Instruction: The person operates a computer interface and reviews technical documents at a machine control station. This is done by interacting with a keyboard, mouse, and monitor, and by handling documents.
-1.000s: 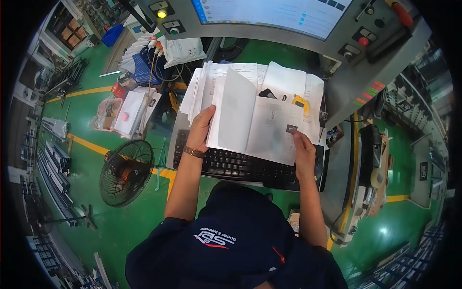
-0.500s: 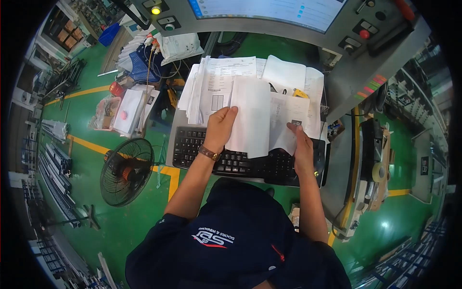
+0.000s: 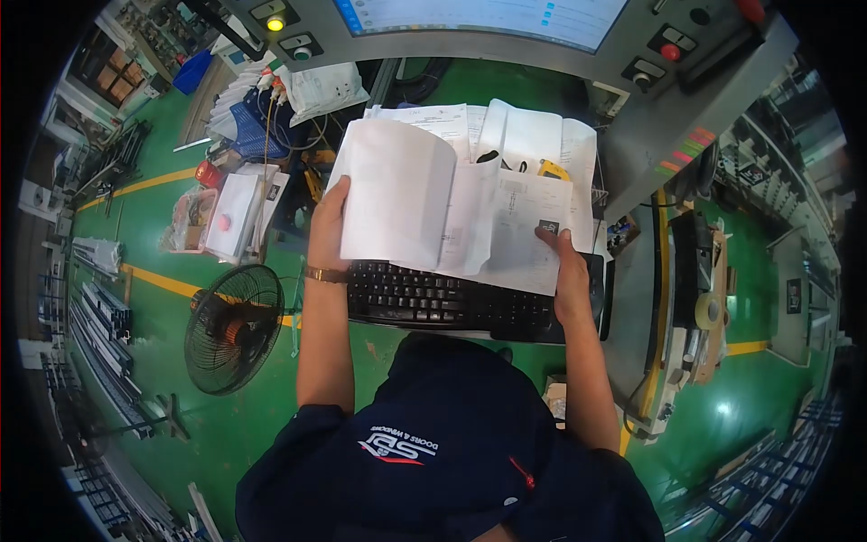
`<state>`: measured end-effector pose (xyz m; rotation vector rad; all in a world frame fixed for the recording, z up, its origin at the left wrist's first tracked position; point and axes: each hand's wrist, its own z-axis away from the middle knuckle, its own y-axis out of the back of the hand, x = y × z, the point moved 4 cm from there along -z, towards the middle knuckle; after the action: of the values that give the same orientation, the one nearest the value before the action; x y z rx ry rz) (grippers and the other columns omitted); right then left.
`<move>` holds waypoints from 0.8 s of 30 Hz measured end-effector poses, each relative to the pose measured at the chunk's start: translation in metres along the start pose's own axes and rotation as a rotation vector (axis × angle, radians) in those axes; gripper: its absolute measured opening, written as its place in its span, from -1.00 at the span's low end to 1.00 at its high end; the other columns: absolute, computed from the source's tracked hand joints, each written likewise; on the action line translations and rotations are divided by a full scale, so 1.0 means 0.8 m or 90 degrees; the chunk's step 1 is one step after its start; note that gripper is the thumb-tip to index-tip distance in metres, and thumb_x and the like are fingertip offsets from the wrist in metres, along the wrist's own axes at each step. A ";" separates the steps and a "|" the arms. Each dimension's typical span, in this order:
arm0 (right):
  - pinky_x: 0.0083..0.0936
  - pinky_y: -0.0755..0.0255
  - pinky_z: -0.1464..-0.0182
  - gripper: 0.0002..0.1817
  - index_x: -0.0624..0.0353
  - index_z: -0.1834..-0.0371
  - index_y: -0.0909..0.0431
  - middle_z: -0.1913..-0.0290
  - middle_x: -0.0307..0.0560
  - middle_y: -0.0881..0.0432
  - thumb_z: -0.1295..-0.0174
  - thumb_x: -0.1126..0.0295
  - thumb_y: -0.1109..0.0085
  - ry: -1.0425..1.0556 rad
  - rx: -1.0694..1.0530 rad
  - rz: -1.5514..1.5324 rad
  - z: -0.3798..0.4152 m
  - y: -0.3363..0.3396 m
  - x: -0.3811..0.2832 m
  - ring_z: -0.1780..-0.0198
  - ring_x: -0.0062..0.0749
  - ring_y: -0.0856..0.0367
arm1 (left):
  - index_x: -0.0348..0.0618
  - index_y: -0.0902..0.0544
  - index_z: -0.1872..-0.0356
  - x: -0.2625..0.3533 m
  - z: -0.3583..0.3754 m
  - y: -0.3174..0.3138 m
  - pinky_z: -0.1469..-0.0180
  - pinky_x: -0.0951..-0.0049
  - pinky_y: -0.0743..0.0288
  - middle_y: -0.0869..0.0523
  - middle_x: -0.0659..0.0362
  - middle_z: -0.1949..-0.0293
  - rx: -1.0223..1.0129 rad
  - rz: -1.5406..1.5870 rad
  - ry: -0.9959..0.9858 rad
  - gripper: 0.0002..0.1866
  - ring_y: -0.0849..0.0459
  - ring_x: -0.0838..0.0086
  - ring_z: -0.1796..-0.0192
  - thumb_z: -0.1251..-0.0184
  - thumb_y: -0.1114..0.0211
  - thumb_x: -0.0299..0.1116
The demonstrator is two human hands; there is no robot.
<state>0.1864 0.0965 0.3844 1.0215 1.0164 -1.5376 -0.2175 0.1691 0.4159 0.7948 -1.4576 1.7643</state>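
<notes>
My left hand (image 3: 330, 226) grips the left edge of a white paper sheet (image 3: 397, 194), which is turned over to the left and curls upward. On the right, my right hand (image 3: 567, 275) pinches the edge of a printed paper (image 3: 533, 217) with a dark square on it. Between the two, more sheets of the stack fan out above the black keyboard (image 3: 424, 294). Behind them lie other papers (image 3: 528, 131) and a yellow tape measure (image 3: 553, 170). Both sets of fingertips are partly hidden by the paper.
Above the papers is a monitor (image 3: 488, 23) in a grey panel with buttons. A black fan (image 3: 233, 330) stands on the green floor at the left, below a side surface with papers and a pink basket (image 3: 191, 217). A tape roll (image 3: 709, 311) sits at the right.
My left hand has moved left, carrying a sheet over and spreading the stack wider. My right hand stays at the right edge of the papers. The view has shifted slightly.
</notes>
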 end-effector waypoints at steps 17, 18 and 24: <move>-0.28 -0.40 -0.65 0.03 0.48 -0.57 -0.67 -0.58 0.31 -0.66 -0.79 -0.45 0.14 -0.050 0.037 -0.046 0.000 0.012 0.003 -0.56 -0.12 -0.64 | -0.28 -0.70 -0.50 -0.014 -0.017 -0.002 -0.30 0.25 -0.80 -0.89 0.01 -0.31 -0.069 0.170 0.039 -0.46 -0.90 0.30 -0.25 -0.88 -0.28 -0.02; -0.28 -0.40 -0.65 0.03 0.49 -0.57 -0.67 -0.59 0.31 -0.65 -0.79 -0.45 0.12 -0.065 0.056 -0.052 -0.004 0.017 0.010 -0.56 -0.13 -0.63 | -0.31 -0.70 -0.50 -0.006 -0.017 0.006 -0.30 0.25 -0.80 -0.88 0.00 -0.30 -0.059 0.185 0.026 -0.45 -0.89 0.30 -0.25 -0.88 -0.26 -0.01; -0.43 -0.64 -0.31 -0.39 0.44 -0.32 -0.82 -0.22 0.06 -0.91 -0.76 -0.03 -0.33 -0.015 0.086 -0.080 -0.004 0.021 -0.014 -0.17 -0.40 -0.85 | -0.26 -0.70 -0.49 0.025 -0.031 0.057 -0.27 0.26 -0.80 -0.89 0.01 -0.30 -0.047 0.161 0.020 -0.46 -0.89 0.29 -0.24 -0.88 -0.26 0.01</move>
<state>0.2051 0.1000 0.3917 1.0458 0.9864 -1.7371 -0.2669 0.1903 0.4024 0.5632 -1.6503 1.8852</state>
